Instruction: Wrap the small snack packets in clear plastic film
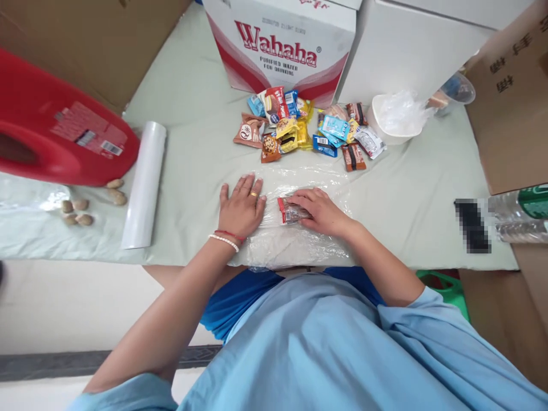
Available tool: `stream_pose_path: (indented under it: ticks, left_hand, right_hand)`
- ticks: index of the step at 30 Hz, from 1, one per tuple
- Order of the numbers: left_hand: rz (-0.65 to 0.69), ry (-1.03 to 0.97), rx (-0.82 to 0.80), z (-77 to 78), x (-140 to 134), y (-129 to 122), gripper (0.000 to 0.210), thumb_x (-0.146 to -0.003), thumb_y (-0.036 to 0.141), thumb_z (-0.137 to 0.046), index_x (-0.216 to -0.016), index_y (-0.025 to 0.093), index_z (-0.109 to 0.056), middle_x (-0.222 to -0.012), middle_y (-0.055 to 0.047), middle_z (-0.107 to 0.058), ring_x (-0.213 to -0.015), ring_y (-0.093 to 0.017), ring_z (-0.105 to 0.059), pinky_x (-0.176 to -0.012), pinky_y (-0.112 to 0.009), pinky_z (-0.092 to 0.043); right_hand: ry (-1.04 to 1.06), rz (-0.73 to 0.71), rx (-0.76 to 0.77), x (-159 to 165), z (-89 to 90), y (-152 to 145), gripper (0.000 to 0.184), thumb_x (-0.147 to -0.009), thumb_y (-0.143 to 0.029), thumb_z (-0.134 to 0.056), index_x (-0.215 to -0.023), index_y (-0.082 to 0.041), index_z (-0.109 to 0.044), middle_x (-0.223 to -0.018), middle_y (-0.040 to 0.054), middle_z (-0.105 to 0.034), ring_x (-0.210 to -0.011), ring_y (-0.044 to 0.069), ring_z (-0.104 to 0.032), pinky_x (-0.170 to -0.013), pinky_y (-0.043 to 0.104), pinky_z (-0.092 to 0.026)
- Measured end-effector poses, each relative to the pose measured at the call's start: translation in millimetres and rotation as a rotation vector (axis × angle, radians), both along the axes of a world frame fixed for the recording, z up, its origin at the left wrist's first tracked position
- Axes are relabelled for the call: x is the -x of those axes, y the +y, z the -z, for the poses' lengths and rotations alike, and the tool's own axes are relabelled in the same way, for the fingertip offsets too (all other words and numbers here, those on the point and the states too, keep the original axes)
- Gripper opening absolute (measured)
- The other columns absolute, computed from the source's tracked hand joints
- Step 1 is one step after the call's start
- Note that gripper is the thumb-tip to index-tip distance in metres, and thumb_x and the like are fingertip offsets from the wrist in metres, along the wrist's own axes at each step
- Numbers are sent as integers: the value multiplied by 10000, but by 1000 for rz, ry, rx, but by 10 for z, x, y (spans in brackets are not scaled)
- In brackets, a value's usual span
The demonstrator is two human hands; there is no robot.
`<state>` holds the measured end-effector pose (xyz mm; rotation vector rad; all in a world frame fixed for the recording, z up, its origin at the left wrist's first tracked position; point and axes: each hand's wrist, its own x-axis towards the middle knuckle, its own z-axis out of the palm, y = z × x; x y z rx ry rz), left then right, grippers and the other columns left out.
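A thin sheet of clear plastic film lies spread over the table in front of me, its near part reaching the table edge. On its middle rests a small snack packet with a red end. My right hand covers the packet's right part, fingers curled over it. My left hand lies flat at the film's left border, fingers stretched out, holding nothing. Beyond the film are two heaps of wrapped snacks, a left heap and a right heap.
A white film roll, several nuts and a big red jug are at left. A Wahaha carton stands behind the snacks. To the right are a white bowl with crumpled plastic and clear bottles.
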<state>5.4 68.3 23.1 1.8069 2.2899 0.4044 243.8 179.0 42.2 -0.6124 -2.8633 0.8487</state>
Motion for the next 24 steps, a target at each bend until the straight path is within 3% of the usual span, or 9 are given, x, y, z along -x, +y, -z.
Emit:
stream_pose_path:
  ticks: [13,17,19,24]
  left_hand:
    - [-12,62,1,51,-5,17,583,-1081,396,-324,-1623,217,-444,-1734,-124,-355,-1617,-310,-312,-1306,-659,-143]
    - [-17,93,-191,88,32,-34,561,-1068,397,-418,-1582,184,-495,-1730,-186,-346,-1630,-345,-279,-1312,-640,-155]
    - [13,118,-325,103,76,-65,513,-1055,367,-479,-1533,193,-545,-1689,-190,-424,-1620,-339,-308,-1318,-623,-160]
    - [260,211,-519,33,219,-206,410,-978,198,-611,-1377,283,-645,-1550,-129,-602,-1570,-319,-415,-1311,-622,-226]
  right_hand:
    - [-30,59,-22,-65,-45,-31,659,-895,-178,-701,-1531,-259,-551,-1556,137,-556,-1435,340,-478,-1262,627,-249]
    - [-23,59,-22,-57,-74,-87,690,-929,-287,-754,-1572,-252,-506,-1624,165,-491,-1507,362,-415,-1265,673,-224]
    - [-5,55,-26,-52,-65,-115,680,-948,-349,-756,-1572,-244,-505,-1629,175,-486,-1518,363,-407,-1260,677,-235]
    - [115,94,-87,-213,-60,-121,575,-976,-349,-716,-1513,-221,-555,-1637,197,-470,-1492,372,-437,-1230,686,-287]
